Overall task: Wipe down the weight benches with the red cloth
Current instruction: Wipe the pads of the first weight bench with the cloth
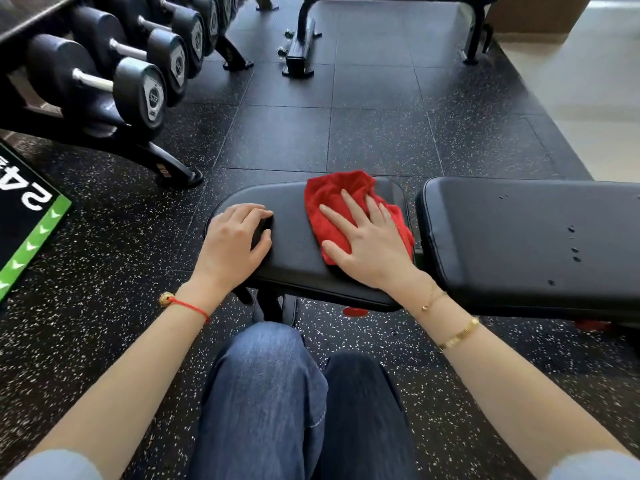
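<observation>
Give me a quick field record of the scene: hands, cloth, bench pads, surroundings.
left hand: fingers curled, resting on seat pad near its left end
right hand: flat, fingers spread, pressing red cloth
red cloth: crumpled, on right part of seat pad
back pad: right of seat pad, a few droplets or marks
surroundings: dumbbell rack at left; second bench beyond

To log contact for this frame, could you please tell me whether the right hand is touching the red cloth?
Touching. The head view shows the right hand lying flat with spread fingers on the red cloth, pressing it onto the seat pad.
</observation>
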`<state>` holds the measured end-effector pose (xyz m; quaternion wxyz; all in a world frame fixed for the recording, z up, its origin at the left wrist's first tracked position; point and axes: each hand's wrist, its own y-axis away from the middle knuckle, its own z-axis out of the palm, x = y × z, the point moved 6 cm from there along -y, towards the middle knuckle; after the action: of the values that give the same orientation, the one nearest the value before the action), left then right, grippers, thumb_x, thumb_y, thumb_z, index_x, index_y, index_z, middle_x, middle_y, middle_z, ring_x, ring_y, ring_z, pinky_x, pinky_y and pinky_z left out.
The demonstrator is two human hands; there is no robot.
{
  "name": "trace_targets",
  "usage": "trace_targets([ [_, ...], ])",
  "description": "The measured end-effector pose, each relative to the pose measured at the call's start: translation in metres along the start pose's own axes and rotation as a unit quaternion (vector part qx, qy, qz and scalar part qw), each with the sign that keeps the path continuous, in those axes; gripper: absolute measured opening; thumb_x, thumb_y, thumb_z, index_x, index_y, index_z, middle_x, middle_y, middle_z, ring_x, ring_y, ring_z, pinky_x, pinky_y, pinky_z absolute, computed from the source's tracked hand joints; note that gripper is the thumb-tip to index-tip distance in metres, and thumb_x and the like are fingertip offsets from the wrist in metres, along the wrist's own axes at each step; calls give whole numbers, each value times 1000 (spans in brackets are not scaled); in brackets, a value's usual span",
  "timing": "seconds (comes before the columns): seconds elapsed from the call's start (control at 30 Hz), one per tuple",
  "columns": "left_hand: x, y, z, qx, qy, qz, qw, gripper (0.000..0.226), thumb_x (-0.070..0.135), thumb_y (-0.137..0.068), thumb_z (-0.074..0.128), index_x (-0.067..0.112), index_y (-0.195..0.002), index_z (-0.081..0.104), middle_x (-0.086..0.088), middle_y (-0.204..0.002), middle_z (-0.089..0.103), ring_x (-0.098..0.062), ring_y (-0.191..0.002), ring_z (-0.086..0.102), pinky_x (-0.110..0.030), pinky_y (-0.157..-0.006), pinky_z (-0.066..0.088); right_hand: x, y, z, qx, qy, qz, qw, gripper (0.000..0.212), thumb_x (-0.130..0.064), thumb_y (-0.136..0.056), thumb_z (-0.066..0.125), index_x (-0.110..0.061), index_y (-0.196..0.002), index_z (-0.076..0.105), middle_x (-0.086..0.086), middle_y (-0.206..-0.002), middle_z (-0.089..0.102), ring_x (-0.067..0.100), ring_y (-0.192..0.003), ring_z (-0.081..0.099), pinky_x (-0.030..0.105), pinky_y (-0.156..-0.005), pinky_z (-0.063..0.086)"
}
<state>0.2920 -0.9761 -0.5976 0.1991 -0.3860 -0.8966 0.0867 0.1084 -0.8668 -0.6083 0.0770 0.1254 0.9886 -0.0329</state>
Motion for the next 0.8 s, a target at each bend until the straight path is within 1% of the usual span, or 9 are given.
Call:
trace_targets([
  [0.1, -3, 1, -2, 17, -5, -5, 1000, 39, 29, -90, 51, 11, -122, 63, -5, -127, 63, -28, -125, 53, -47, -108, 40, 30, 7, -3, 8, -5, 22, 1000, 59, -52, -93, 37, -44, -150, 26, -1, -164, 16, 35, -148, 16, 47, -123, 9],
  [0.23, -11, 3, 0, 23, -9, -47, 999, 44, 29, -91, 50, 9, -128, 61, -9, -137, 58, -30, -131, 48, -49, -113, 34, 51, -34, -9, -8, -25, 101, 995, 57, -46, -98, 38, -40, -152, 23, 1, -165, 9, 37, -149, 10, 47, -123, 5],
  [0.33, -12, 3, 5, 12, -7, -68, 998, 48, 31, -93, 47, 8, -132, 59, -11, -140, 55, -31, -133, 46, -50, -115, 32, 9, -56, -6, -16, -16, 41, 999, 55, -45, -99, 37, -40, -152, 24, 1, -165, 12, 36, -149, 11, 45, -123, 5],
  [0.43, -13, 5, 7, 12, -3, -70, 997, 48, 31, -93, 46, 8, -134, 58, -11, -142, 54, -31, -135, 45, -51, -116, 30, -34, -31, 3, -11, -27, -65, 997, 55, -47, -96, 40, -42, -150, 29, -1, -163, 19, 35, -149, 16, 45, -123, 7],
  [0.5, -14, 5, 7, 15, 2, -74, 997, 48, 31, -93, 46, 9, -134, 57, -10, -143, 53, -31, -135, 44, -51, -117, 29, -31, -9, 3, 3, -38, -87, 996, 56, -49, -92, 38, -44, -148, 32, -4, -162, 24, 33, -148, 20, 45, -123, 10],
  [0.6, -14, 6, 9, 19, 14, -79, 997, 48, 30, -93, 46, 9, -135, 57, -10, -144, 52, -31, -136, 42, -51, -117, 26, 0, -11, 2, 4, -19, -46, 999, 56, -50, -93, 35, -44, -149, 31, -5, -162, 22, 31, -149, 19, 45, -122, 11],
  [0.67, -13, 7, 9, 23, 15, -81, 996, 47, 29, -93, 46, 9, -135, 57, -10, -144, 51, -31, -136, 42, -52, -117, 25, 10, -36, 1, -2, -10, 2, 1000, 55, -47, -97, 37, -43, -150, 27, -3, -163, 17, 32, -150, 14, 45, -123, 8],
  [0.73, -14, 7, 9, 29, 17, -84, 996, 46, 29, -93, 46, 9, -134, 57, -10, -143, 52, -31, -135, 42, -52, -117, 25, 2, -62, 0, -4, -17, 45, 999, 55, -47, -98, 37, -42, -151, 25, -2, -164, 14, 33, -150, 11, 45, -123, 4],
  [0.8, -14, 8, 9, 33, 16, -84, 996, 46, 28, -93, 46, 10, -133, 58, -9, -142, 53, -31, -135, 43, -51, -117, 25, -20, -71, 3, -12, -23, 37, 999, 55, -47, -98, 36, -43, -151, 24, -2, -165, 12, 33, -150, 10, 45, -123, 3],
])
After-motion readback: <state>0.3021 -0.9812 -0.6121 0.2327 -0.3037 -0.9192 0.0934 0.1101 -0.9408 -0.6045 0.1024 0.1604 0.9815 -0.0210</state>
